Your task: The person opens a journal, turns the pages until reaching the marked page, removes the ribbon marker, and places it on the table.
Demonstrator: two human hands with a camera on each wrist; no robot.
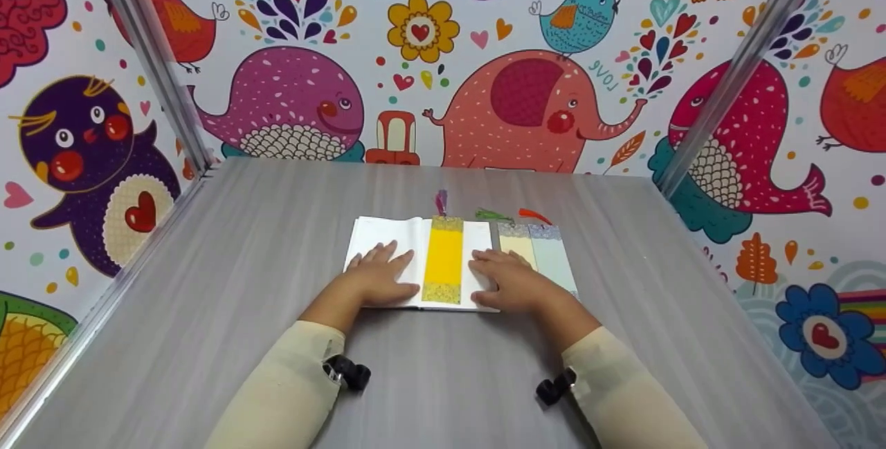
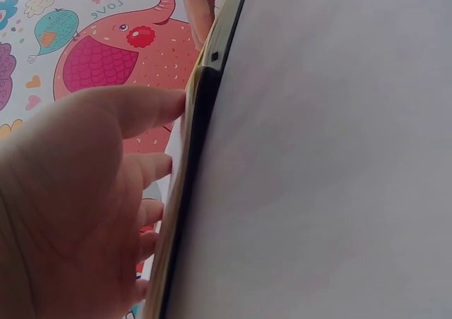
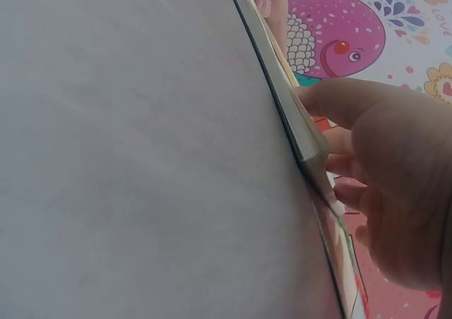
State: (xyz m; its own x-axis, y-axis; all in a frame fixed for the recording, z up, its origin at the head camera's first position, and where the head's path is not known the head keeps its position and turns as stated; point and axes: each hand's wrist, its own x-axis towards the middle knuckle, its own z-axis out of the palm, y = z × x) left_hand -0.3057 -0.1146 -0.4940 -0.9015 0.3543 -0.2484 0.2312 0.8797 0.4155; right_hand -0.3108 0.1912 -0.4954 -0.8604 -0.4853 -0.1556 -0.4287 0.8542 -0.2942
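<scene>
An open notebook (image 1: 477, 236) lies on the table with blank white pages. Near its fold a yellow bookmark (image 1: 444, 255) rests lengthwise, with glittery ends and a purple-pink tassel (image 1: 441, 201) past the top edge. My left hand (image 1: 379, 277) is spread flat on the left page, fingers straight. On the right page my right hand (image 1: 511, 281) presses with fingers extended, partly covering a cream bookmark (image 1: 516, 236). Beside that lies a pale blue bookmark (image 1: 555, 259). In the wrist views, both the left hand (image 2: 78, 192) and right hand (image 3: 395, 171) touch the pages, seen from the notebook's near edge.
A green tassel (image 1: 493, 215) and an orange-red tassel (image 1: 534, 216) extend beyond the two right bookmarks. The grey wood-grain table (image 1: 277, 207) surrounds the notebook. Metal posts (image 1: 156, 55) and a cartoon-printed wall (image 1: 477, 27) stand behind it.
</scene>
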